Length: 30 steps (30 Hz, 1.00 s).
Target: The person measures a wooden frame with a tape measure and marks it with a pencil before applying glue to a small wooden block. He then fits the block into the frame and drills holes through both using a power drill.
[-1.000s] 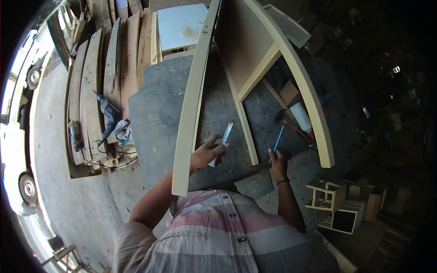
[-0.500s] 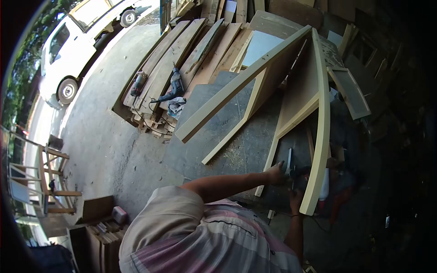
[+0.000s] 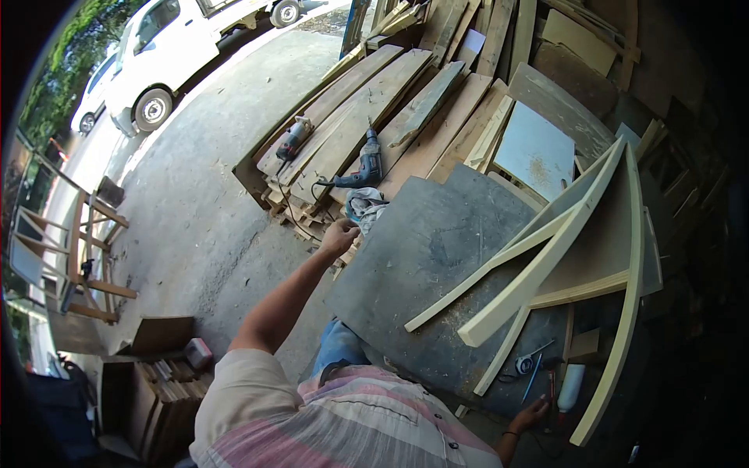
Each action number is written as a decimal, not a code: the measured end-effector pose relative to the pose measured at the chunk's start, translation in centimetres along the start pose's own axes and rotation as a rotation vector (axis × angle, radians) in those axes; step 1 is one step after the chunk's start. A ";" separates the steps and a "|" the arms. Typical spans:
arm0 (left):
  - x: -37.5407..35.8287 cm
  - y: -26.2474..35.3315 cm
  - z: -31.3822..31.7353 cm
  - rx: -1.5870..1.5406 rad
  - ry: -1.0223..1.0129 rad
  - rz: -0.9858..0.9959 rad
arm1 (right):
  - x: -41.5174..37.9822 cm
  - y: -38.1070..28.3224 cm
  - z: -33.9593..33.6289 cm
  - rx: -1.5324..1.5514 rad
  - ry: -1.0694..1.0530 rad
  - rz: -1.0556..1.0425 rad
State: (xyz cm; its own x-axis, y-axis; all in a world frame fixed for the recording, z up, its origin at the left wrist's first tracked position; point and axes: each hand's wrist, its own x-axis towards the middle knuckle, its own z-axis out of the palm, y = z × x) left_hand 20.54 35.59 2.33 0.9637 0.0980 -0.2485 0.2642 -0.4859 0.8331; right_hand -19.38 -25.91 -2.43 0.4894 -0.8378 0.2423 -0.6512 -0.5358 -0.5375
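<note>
My left hand [image 3: 341, 237] is stretched out to the left, over the near edge of the plank stack. Its fingers are loosely bent, with nothing visible in them, close to a crumpled cloth [image 3: 365, 207]. Just beyond the cloth lies a blue power drill [image 3: 368, 165] with its cord. My right hand [image 3: 530, 415] is low at the right, fingers apart and seemingly empty. Near it are a hammer [image 3: 552, 377], a white bottle [image 3: 571, 387], a thin blue stick [image 3: 533, 377] and a tape measure [image 3: 524, 364]. A pale wooden frame [image 3: 546, 253] with panels stands on the dark board [image 3: 437, 226].
A second power tool [image 3: 294, 139] rests on the stacked planks [image 3: 343, 117]. Leaning boards and a white panel [image 3: 534, 148] are behind. At the left stand a wooden frame [image 3: 82, 249] and a box of wood pieces [image 3: 160, 390]. A white truck [image 3: 172, 47] is parked outside.
My left hand has left the spot beside my right hand and swung left toward the cloth and drill. The view has shifted, and the tape measure and hammer now show plainly.
</note>
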 end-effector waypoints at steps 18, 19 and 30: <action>28.3 -3.9 -3.5 0.957 -0.187 0.321 | -29.1 -12.8 -6.6 -0.361 0.036 0.387; 28.2 -3.4 -3.9 0.995 -0.198 0.375 | -30.6 -14.3 -6.1 -0.333 0.022 0.407; 12.4 0.2 -11.7 0.422 -0.184 0.398 | -34.9 -27.3 -1.6 0.061 -0.145 0.267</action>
State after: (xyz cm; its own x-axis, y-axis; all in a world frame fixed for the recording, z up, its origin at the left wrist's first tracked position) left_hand 32.96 46.83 5.18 0.9527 -0.2956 -0.0712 -0.1896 -0.7605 0.6211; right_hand -19.60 17.82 5.11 0.3862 -0.9220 -0.0293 -0.7341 -0.2879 -0.6150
